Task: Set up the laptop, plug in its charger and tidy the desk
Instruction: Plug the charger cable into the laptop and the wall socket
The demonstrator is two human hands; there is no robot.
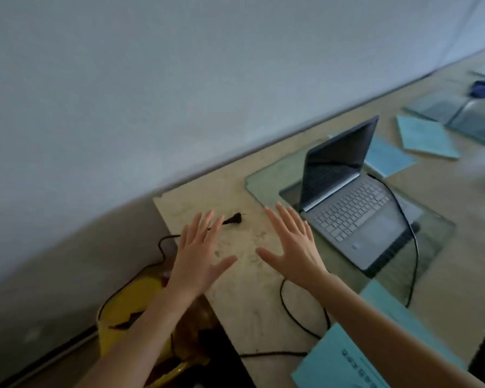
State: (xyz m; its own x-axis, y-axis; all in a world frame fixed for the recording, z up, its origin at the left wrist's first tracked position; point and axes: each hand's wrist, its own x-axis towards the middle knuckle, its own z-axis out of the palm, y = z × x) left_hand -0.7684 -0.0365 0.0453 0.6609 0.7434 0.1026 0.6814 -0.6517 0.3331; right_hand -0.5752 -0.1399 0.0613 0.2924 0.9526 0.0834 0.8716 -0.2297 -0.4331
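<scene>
A grey laptop (356, 217) stands open with a dark screen on a glass sheet (266, 177) atop the beige desk (241, 292). A black charger cable (412, 242) runs along the laptop's right side and loops over the desk front. Its black plug (233, 219) lies loose on the desk's left end. My left hand (199, 250) hovers flat just in front of the plug, fingers spread, holding nothing. My right hand (291, 245) hovers beside it, left of the laptop, also spread and empty.
Blue paper sheets lie behind the laptop (387, 158), further right (426, 138) and at the front edge (356, 357). More glass panes (457, 113) lie at the far right. A yellow object (129, 306) sits below the desk's left end by the wall.
</scene>
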